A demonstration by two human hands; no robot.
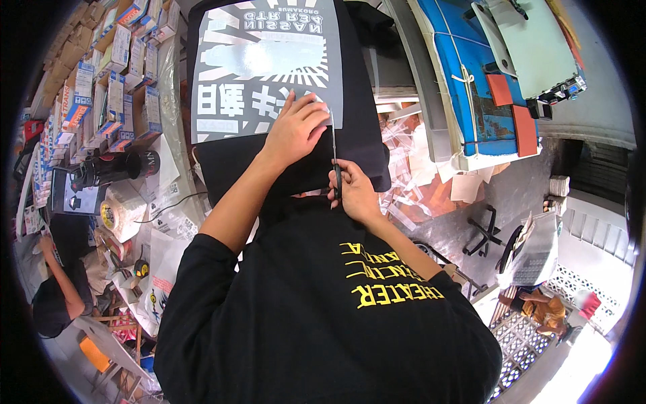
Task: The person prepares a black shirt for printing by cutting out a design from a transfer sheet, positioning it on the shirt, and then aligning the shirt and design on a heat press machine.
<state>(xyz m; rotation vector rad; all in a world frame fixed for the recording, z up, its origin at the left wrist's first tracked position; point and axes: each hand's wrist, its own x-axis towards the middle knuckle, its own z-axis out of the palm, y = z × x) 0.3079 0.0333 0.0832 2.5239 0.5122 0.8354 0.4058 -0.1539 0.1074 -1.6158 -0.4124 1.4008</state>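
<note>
Cluttered workshop surroundings frame a black garment spread flat on a raised work surface, with a grey transfer sheet carrying white lettering and a sunburst design lying on top of it. At the sheet's lower right corner the left hand presses down with fingers spread, pinning the sheet against the fabric. Just beside it the right hand is closed around the dark handles of a pair of scissors, whose slim blades point up along the sheet's right edge, nearly touching the left fingertips. Both forearms come out of a black shirt with yellow printed lettering on it. Left of the garment, rows of small white, blue and orange cardboard boxes stand packed together, with a black cylindrical bottle lying below them and a roll of tape nearby among loose papers. To the right, clear plastic scraps lie scattered over an orange patch of floor, and a blue padded press table holds a pale green board. Another person's arm shows at the far left edge.
</note>
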